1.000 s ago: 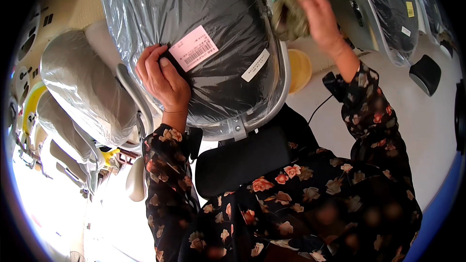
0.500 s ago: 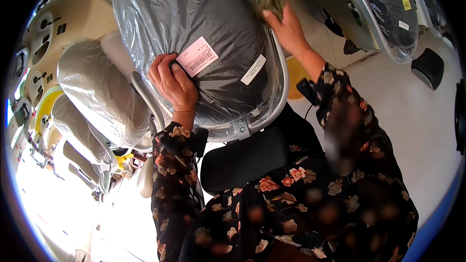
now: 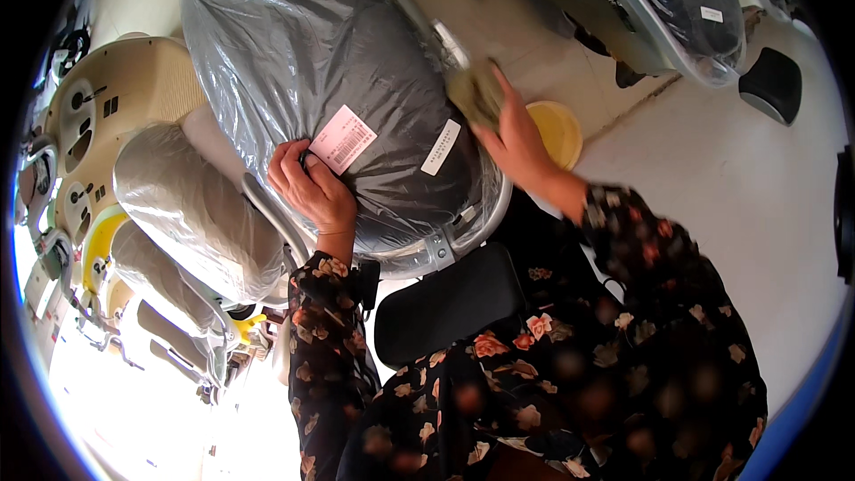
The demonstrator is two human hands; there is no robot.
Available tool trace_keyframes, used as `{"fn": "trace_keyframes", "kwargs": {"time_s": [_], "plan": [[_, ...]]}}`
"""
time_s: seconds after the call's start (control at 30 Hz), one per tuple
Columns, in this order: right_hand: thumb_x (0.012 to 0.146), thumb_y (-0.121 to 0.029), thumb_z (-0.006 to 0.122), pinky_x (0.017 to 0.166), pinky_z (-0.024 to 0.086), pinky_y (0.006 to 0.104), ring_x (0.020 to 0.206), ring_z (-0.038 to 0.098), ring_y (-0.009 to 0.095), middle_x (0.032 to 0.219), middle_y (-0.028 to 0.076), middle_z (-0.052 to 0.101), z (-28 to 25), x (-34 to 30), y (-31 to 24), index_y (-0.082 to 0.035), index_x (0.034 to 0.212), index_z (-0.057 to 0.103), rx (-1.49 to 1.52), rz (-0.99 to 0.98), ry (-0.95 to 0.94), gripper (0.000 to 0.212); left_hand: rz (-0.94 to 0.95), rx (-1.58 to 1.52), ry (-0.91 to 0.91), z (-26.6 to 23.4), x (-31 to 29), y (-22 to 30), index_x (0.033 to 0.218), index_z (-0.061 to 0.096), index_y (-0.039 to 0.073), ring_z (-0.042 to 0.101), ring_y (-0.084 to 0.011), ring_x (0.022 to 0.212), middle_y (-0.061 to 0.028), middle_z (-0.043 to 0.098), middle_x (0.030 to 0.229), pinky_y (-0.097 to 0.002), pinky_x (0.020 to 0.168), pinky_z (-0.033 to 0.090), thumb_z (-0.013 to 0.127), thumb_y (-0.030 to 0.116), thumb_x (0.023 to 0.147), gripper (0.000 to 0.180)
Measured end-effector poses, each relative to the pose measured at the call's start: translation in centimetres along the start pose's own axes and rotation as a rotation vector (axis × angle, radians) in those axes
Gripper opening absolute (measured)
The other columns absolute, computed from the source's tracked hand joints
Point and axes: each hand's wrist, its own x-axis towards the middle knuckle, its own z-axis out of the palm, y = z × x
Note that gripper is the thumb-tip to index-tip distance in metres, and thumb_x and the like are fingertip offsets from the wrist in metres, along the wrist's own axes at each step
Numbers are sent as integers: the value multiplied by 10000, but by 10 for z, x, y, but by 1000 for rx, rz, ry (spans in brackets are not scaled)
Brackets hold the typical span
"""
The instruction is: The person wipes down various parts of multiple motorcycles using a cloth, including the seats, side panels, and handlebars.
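Observation:
A chair part (image 3: pixel 312 62), a dark padded panel wrapped in clear plastic with a grey rim, lies tilted in front of me. My left hand (image 3: pixel 313 194) rests on its left side with fingers curled into the wrinkled plastic film, beside a pink label (image 3: pixel 341 139). A small dark spot shows by the fingers; I cannot tell what it is. A white label (image 3: pixel 441 147) sits further right. My right hand (image 3: pixel 518 142) is closed on an olive-coloured cloth (image 3: pixel 477 93), slightly blurred, pressed against the right rim. At the near end is a black headrest-like pad (image 3: pixel 450 303).
Plastic-wrapped chair parts (image 3: pixel 191 214) and beige panels (image 3: pixel 134 93) crowd the left. A yellow round container (image 3: pixel 559 132) stands on the floor beyond my right hand. At the far right are another wrapped panel (image 3: pixel 681 13) and a loose black pad (image 3: pixel 771 86).
My right hand has brought the cloth down and left, from beyond the rim onto it. My left hand keeps its place on the panel. The view has shifted slightly.

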Motion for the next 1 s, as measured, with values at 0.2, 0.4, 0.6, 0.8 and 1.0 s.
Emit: {"fn": "trace_keyframes", "kwargs": {"time_s": [0.2,0.4,0.6,0.8,1.0], "plan": [[924,-328,656,978,475,492,1147,569,484,1273,312,570,29,130,28,13,1484,330,-76,-3,90,732,11,-1,-45,2,1,-1,1019,614,-3,498,-353,1088,-184,567,1119,-461,983,377,498,83,899,188],[945,-348,645,974,475,495,1152,568,502,1268,335,572,14,58,29,32,1507,271,3,11,80,775,23,38,-69,-1,2,-2,1014,600,-10,487,-360,1104,-188,556,1129,-464,993,368,499,96,903,184],[992,-314,591,1028,455,454,1227,563,441,1372,298,511,-4,-130,12,15,1550,177,284,426,-149,769,60,56,-38,2,-1,-4,1014,604,-12,492,-368,1106,-192,560,1121,-474,995,367,507,111,896,196],[1002,-343,585,1087,409,400,1305,525,331,1441,231,485,23,-132,6,19,1543,204,521,306,131,755,70,55,-29,2,-5,-9,1020,609,-12,495,-374,1101,-193,559,1117,-480,992,367,513,120,889,209],[934,-415,678,991,477,450,1164,599,452,1224,311,620,15,47,39,33,1397,395,220,121,126,704,100,43,-10,7,-3,-15,1058,612,-3,494,-375,1085,-194,566,1088,-481,1005,352,500,191,896,276]]}}
